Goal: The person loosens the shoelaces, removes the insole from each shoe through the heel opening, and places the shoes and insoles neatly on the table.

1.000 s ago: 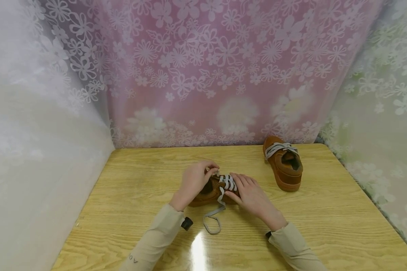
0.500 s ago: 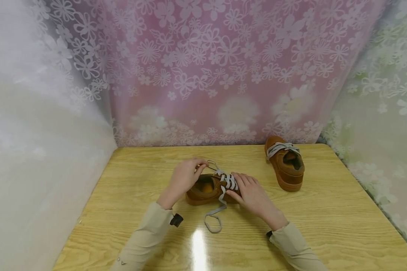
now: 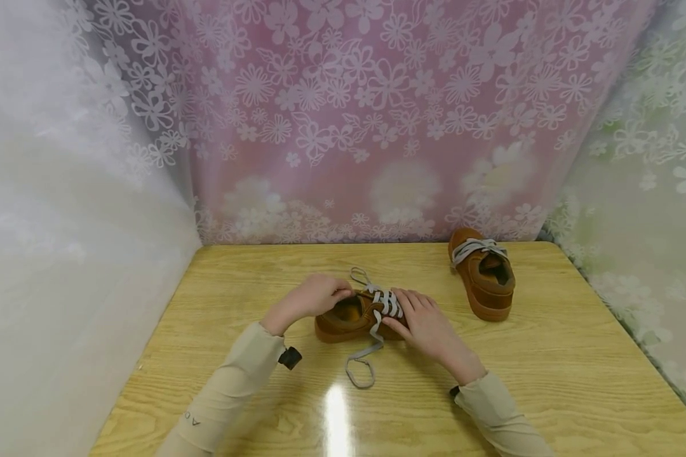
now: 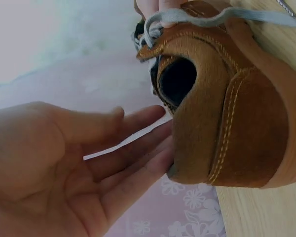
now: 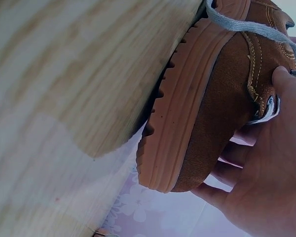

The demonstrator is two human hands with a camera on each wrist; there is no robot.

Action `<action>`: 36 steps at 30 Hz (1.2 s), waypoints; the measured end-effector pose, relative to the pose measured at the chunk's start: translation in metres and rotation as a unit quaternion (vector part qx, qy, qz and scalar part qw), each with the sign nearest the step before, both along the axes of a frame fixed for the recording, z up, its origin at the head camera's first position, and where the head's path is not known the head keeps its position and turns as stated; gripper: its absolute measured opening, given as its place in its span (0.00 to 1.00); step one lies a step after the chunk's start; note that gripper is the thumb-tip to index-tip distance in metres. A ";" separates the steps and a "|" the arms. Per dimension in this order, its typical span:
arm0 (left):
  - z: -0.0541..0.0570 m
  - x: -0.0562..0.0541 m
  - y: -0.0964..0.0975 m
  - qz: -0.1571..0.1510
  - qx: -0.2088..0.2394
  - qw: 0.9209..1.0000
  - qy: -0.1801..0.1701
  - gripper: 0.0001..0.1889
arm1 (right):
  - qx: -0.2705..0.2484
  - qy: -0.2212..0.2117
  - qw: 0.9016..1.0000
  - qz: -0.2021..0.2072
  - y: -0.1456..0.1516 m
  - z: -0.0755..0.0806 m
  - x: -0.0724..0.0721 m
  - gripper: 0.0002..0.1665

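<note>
A brown suede shoe (image 3: 330, 332) with grey laces (image 3: 390, 304) stands on the table, heel to the left. Over its toe end lies my right hand (image 3: 431, 329), gripping it with the thumb near the lacing and the fingers on the far side, as the right wrist view confirms (image 5: 214, 123). My left hand (image 3: 314, 297) is at the far edge of the shoe's opening. Its fingers are loosely extended in the left wrist view, fingertips (image 4: 158, 160) at the collar, no lace pinched. One lace end (image 3: 359, 274) loops beyond the shoe; the other lace end (image 3: 361, 376) curls on the near side.
A second brown shoe (image 3: 488, 295), its grey laces tied, stands at the back right of the wooden table (image 3: 234, 393). A floral curtain (image 3: 331, 127) hangs behind the table, with pale cloth at both sides.
My left hand pulled the far lace out to the left and back, then let it go and came down to the shoe's opening. The right hand has stayed on the toe.
</note>
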State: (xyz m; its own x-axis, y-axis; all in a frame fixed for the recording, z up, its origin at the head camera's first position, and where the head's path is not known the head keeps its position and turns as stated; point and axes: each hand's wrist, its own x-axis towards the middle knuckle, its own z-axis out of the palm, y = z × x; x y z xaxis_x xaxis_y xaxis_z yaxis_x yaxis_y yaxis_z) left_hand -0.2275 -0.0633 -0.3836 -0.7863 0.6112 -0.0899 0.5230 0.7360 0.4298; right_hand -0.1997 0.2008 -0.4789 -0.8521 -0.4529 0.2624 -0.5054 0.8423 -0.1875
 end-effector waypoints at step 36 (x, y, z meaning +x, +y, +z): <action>0.007 -0.050 0.039 -0.031 -0.137 0.943 -0.303 0.15 | -0.010 -0.024 1.000 0.004 0.003 0.002 0.000 0.40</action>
State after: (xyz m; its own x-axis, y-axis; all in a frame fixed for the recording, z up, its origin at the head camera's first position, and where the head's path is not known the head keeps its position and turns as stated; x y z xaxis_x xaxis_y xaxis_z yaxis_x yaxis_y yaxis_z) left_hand -0.2772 -0.0244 -0.3766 -0.5035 0.5426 -0.6724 0.2873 0.8391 0.4620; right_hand -0.1994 0.2040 -0.4773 -0.8607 -0.4538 0.2310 -0.5014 0.8344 -0.2291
